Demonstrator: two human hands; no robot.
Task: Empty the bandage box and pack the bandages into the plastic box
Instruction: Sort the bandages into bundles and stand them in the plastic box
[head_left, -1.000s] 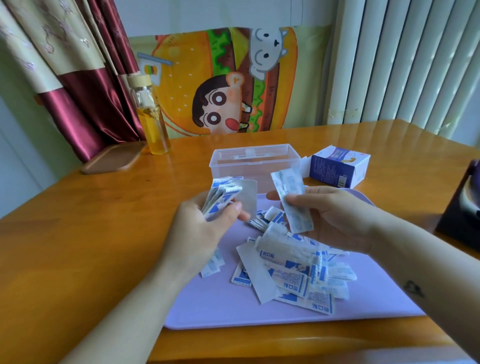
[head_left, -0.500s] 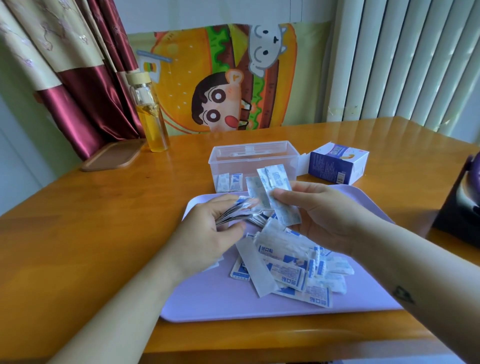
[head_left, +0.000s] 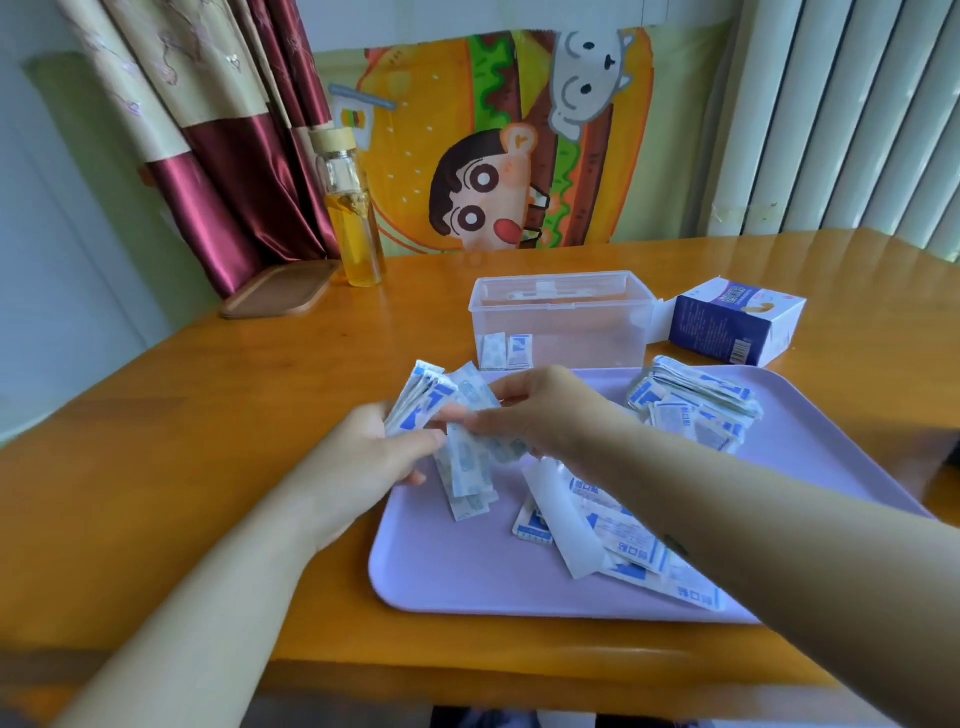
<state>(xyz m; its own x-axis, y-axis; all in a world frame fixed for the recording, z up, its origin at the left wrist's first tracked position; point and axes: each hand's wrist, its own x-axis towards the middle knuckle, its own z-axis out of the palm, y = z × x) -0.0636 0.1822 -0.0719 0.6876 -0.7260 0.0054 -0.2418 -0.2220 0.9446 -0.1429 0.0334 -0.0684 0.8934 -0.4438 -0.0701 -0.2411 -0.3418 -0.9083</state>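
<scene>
White bandages (head_left: 420, 399) are gripped by the left hand (head_left: 371, 454); 1 more is now added, pinched by the right hand (head_left: 545, 410), before boxing

Both forearms reach forward; left hand (head_left: 374, 457) and right hand (head_left: 545, 410) meet, fingers (head_left: 519, 384) curled in pinches

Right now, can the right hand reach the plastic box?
Probably yes: the box sits open just beyond the right hand, with nothing between, though that hand is pinching bandages.
</scene>
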